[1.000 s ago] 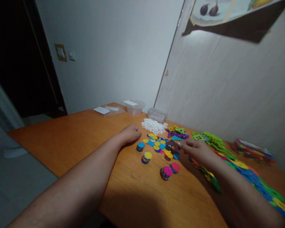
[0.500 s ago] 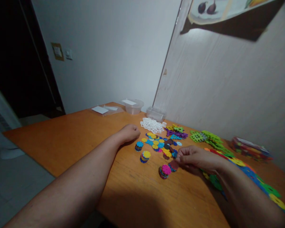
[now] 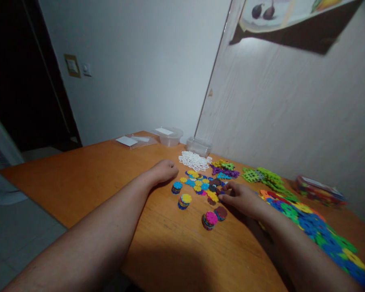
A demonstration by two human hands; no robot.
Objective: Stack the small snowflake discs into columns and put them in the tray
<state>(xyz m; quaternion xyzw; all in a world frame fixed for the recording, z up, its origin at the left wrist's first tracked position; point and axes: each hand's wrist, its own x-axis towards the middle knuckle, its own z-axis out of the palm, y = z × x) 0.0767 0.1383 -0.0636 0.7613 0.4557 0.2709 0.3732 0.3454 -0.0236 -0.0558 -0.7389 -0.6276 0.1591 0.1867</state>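
Observation:
My left hand (image 3: pixel 165 171) rests on the table in a loose fist, left of a loose pile of colourful notched plastic discs (image 3: pixel 198 183). Nothing shows in it. My right hand (image 3: pixel 239 196) is over the right edge of that pile, thumb and forefinger a little apart near some dark discs. In front of the pile stand several small stacks: a blue-topped stack (image 3: pixel 177 187), a yellow-topped stack (image 3: pixel 185 200), a pink-topped stack (image 3: pixel 210 219) and, right beside it, a brown-topped stack (image 3: pixel 221 213).
White lattice pieces (image 3: pixel 195 161) lie behind the discs, with purple and yellow pieces (image 3: pixel 225 169) beside them. Green pieces (image 3: pixel 269 178) and large coloured rings (image 3: pixel 316 227) spread at the right. Clear tubs (image 3: pixel 170 138), a flat bag (image 3: pixel 134 141) and a filled packet (image 3: pixel 320 190) stand farther back.
My right hand has moved from the brown-topped stack up and away to the loose pile, its fingers parting. The brown disc now lies on its stack. The left hand stays in place.

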